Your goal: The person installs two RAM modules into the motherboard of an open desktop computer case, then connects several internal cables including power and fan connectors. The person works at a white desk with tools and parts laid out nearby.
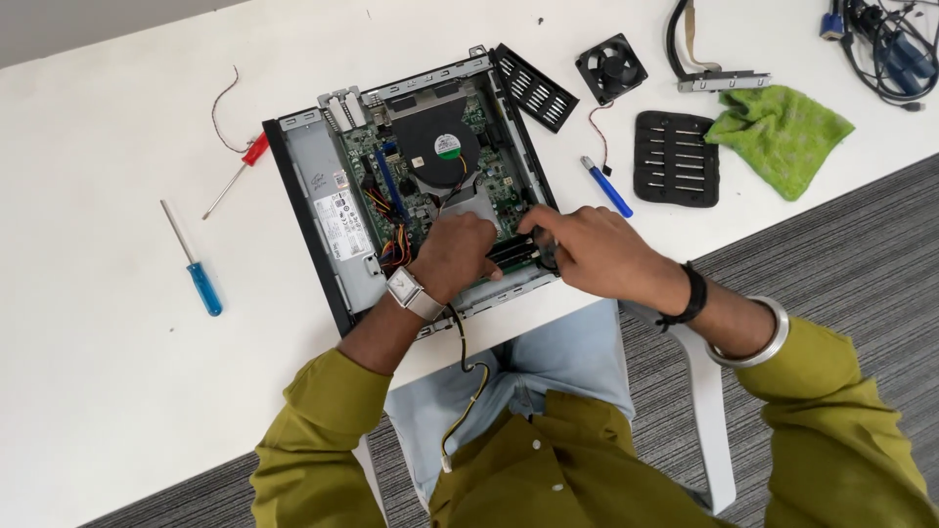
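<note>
An open small desktop computer case (323,186) lies on the white table, its green motherboard and round black cooler fan (442,147) exposed. My left hand (453,254), with a square wristwatch, rests inside the case near its front edge, fingers bent down on the board. My right hand (594,252) reaches in from the right, and its fingertips press on the dark memory module slots (513,254) between the two hands. What the fingers pinch is hidden. A black and yellow cable (468,391) hangs from the case over the table edge onto my lap.
A blue-handled screwdriver (201,279) and a red-handled screwdriver (240,166) lie left of the case. Right of it are a black vented panel (535,88), a loose black fan (611,68), a blue driver handle (608,188), a black bit holder (677,156), a green cloth (782,132) and cables (885,49).
</note>
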